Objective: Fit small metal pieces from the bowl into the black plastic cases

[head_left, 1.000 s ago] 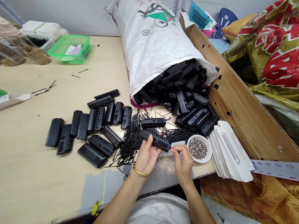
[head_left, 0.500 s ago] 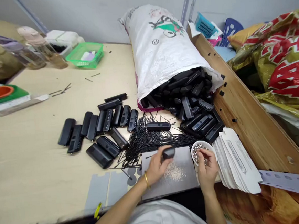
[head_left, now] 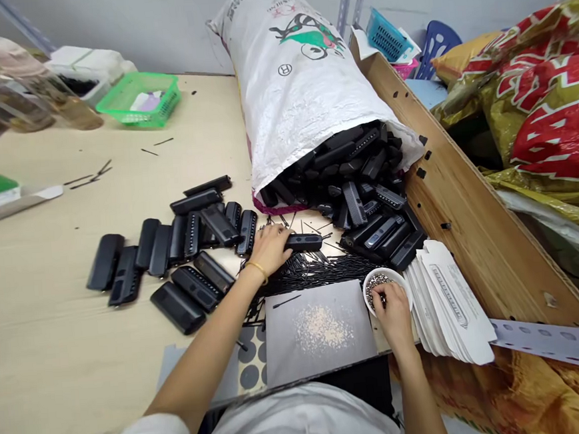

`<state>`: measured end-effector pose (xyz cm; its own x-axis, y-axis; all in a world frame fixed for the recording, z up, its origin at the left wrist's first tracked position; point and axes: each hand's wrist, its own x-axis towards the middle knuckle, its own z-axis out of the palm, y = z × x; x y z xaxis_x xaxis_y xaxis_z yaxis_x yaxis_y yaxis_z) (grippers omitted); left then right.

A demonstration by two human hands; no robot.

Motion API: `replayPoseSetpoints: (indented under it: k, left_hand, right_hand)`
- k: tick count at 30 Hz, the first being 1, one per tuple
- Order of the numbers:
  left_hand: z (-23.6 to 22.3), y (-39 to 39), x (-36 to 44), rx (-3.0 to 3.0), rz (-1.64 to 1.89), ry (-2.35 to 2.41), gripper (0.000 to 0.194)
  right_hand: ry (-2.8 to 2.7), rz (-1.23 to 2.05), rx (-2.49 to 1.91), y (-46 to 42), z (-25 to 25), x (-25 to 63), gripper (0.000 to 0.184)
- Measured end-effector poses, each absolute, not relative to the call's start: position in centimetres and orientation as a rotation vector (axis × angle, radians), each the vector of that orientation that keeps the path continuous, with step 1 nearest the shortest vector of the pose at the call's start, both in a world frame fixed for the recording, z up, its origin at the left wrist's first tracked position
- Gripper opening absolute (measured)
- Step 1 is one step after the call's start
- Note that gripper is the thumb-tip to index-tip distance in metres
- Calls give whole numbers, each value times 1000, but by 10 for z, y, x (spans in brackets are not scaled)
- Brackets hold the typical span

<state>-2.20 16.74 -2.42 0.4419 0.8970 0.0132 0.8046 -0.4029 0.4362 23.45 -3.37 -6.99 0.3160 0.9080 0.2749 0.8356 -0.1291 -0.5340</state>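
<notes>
My left hand (head_left: 270,247) reaches forward over the pile of thin black pins (head_left: 318,268) and closes its fingers on a long black plastic casing (head_left: 304,242) lying on that pile. My right hand (head_left: 391,306) dips into the small white bowl (head_left: 397,277) of tiny metal screws, fingertips pinched in the screws; what they hold is too small to make out. A row of black casings (head_left: 171,243) lies to the left of my left hand. A grey work mat (head_left: 318,332) worn pale in the middle sits in front of me.
A white woven sack (head_left: 303,82) spills several black casings (head_left: 361,178) onto the table. A stack of white printed cards (head_left: 446,298) lies right of the bowl. A green basket (head_left: 140,98), bottles and a wooden side board (head_left: 447,184) border the table.
My left hand has put down the casing it held over the mat and reached forward to another casing on the pin pile. My right hand went from that casing into the screw bowl.
</notes>
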Motion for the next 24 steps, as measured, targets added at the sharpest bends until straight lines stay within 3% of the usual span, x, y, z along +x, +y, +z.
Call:
replayPoseSetpoints:
  k: [5, 9, 19, 24]
  left_hand:
    - [-29, 173, -9, 2420, 224, 1384, 37]
    - [-28, 170, -35, 2365, 346, 1267, 39]
    - [-35, 136, -21, 1244, 985, 1124, 55]
    - [-32, 120, 5, 662, 1086, 994, 42]
  right_hand:
    - [-1544, 185, -1987, -31, -65, 232, 17]
    - [-1476, 257, -1949, -32, -61, 233, 15]
    - [-1533, 315, -1906, -31, -59, 232, 14]
    - [-1621, 336, -1930, -25, -57, 231, 16]
